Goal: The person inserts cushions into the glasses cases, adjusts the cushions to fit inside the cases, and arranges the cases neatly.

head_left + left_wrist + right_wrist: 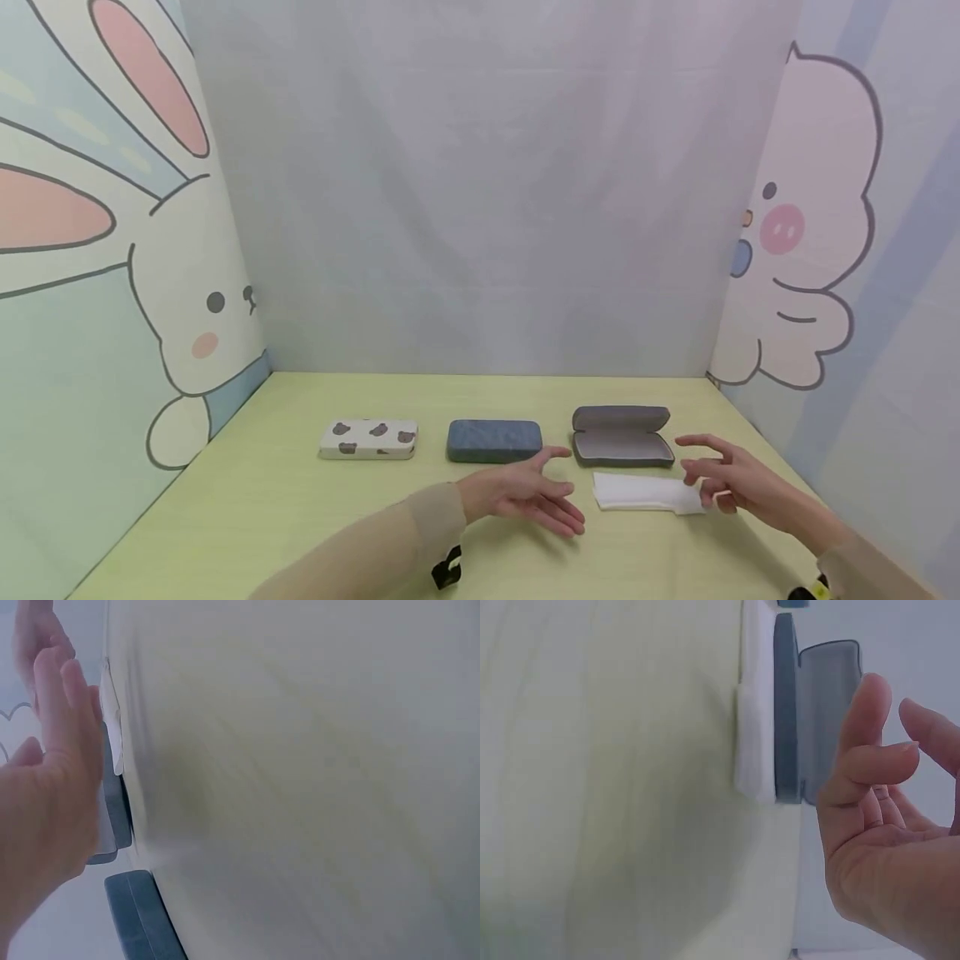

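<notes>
A grey glasses case (624,450) stands with its lid up at the right of the table, its inside showing a pale lining. Just in front of it lies a folded white cloth (645,493). My left hand (528,496) is held out to the left of the cloth, fingers extended and nothing in them. On the other side, my right hand (738,482) hovers by the cloth's right end with fingers loosely bent, and it holds nothing; in the right wrist view its fingers (870,750) overlap the raised lid (829,712). A closed blue glasses case (493,442) sits behind my left hand.
A white case with bear-head prints (367,439) lies closed at the left of the pale yellow table (247,500). A grey cloth wall (465,192) rises behind the table, with cartoon-printed side panels left and right.
</notes>
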Available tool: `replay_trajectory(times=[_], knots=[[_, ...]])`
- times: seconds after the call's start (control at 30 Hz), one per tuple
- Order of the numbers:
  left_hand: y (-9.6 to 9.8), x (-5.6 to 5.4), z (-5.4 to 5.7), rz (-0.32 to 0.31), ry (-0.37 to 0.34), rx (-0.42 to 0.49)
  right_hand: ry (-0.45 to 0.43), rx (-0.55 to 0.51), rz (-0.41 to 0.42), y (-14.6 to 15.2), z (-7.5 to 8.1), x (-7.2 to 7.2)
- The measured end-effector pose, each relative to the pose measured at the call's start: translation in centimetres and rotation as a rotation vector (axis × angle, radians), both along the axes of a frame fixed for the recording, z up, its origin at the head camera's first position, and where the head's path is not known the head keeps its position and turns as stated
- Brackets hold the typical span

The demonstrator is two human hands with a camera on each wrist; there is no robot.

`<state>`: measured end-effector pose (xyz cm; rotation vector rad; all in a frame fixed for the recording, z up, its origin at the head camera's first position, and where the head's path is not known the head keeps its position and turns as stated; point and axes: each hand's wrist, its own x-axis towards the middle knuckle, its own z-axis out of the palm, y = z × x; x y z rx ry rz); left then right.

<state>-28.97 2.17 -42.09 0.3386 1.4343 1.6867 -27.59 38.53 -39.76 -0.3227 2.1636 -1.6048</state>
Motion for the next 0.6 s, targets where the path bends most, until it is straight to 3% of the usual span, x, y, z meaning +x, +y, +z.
replay_trajectory(times=[0.1, 0.33, 0.6], knots=[[0.7, 0.1, -0.2, 0.007, -0.010, -0.007, -0.054, -0.010, -0.014, 1.4, -1.1, 0.2], [2.5, 0.5, -0.6, 0.030, -0.042, 0.007, -0.067, 0.032, 0.038, 3.2, -3.2, 0.1], [3.9, 0.2, -1.0, 0.061, -0.049, -0.032, -0.098, 0.020, 0.075, 3.2, -3.8, 0.3]])
